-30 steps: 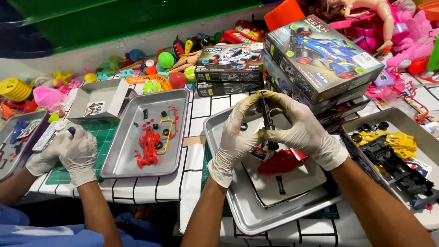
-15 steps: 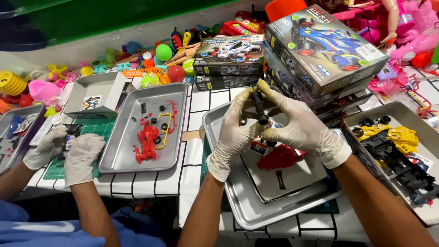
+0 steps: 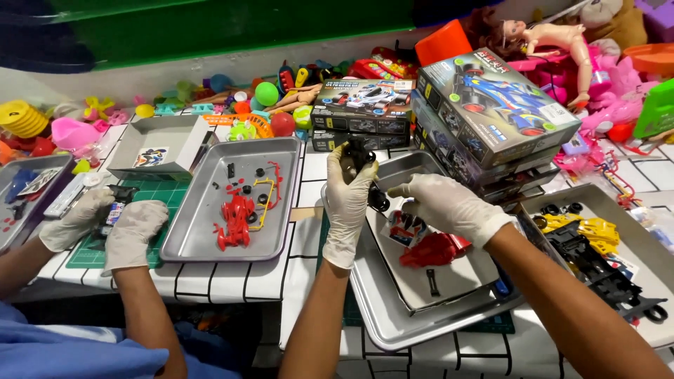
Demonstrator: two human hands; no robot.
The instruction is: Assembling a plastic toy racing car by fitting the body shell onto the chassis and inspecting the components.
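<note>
My left hand, in a white glove, holds a black toy car chassis upright above the stacked metal trays. My right hand, also gloved, hovers just right of it with a finger pointing toward the chassis, holding nothing that I can see. Below my right hand a red car body shell and a sticker sheet lie on the upper tray. A small black part lies nearer the tray's front.
A co-worker's gloved hands work on a green mat at left. A metal tray holds a red toy car. Model-car boxes stack behind. Another tray with yellow and black parts sits right. Toys crowd the back.
My hands have come apart: the left keeps the black chassis raised and has moved left, the right has let go and dropped lower to the right. The co-worker's hands shifted slightly.
</note>
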